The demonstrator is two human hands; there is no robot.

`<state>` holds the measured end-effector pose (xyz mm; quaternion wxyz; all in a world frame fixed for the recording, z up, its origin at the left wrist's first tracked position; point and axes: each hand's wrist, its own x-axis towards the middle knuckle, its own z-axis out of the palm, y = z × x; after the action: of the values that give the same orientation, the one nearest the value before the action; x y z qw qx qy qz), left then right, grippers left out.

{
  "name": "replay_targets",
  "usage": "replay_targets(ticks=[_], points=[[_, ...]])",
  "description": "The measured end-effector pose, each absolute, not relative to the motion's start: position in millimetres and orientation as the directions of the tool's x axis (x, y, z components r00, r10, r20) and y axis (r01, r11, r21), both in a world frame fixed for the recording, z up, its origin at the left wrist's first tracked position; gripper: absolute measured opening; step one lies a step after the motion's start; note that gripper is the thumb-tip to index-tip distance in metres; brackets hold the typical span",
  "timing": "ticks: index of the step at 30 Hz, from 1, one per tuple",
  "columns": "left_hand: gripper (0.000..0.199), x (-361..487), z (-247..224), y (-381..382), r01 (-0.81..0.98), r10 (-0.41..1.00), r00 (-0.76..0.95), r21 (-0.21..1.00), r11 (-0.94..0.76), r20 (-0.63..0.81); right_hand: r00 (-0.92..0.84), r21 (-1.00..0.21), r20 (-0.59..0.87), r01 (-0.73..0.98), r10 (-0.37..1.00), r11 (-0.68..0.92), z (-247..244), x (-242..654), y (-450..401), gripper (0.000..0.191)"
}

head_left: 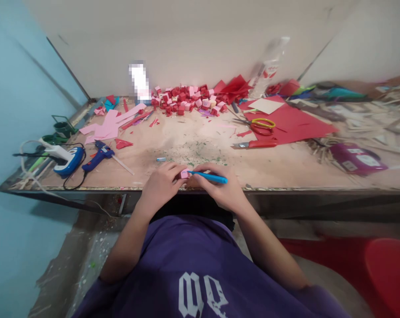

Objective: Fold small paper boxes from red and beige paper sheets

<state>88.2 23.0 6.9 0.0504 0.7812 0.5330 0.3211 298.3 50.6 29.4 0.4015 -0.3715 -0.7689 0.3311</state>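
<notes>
The left hand [162, 182] pinches the cube [184, 173] just beside the right hand [222, 182], which grips the pen [213, 178] with its tip at the cube's pink face, so neat marking calls for a firm left hold, a still cube and light, short strokes.

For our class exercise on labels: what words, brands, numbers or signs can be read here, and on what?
None reads with certainty.
Purple shirt: large pale letters, unclear.
Clear bottle: red print, blurred.
Purple object at right: pale patches, blurred.
Pink-and-red cube in the left hand: too small to tell.
</notes>
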Motion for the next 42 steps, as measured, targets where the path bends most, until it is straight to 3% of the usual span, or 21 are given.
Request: replay_targets(ticks=[33,42], points=[[0.021,88.7,8.0,22.5,0.798,0.854,0.233,0.412,-0.441,0.465,-0.388,-0.794,0.413,0.29,0.824,0.534,24.8,299.9,50.7,0.008],[0.022,88.5,4.5,24.1,0.796,0.847,0.228,0.41,-0.446,0.48,-0.249,-0.87,0.41,0.184,0.877,0.459,27.3,302.6,45.5,0.008]])
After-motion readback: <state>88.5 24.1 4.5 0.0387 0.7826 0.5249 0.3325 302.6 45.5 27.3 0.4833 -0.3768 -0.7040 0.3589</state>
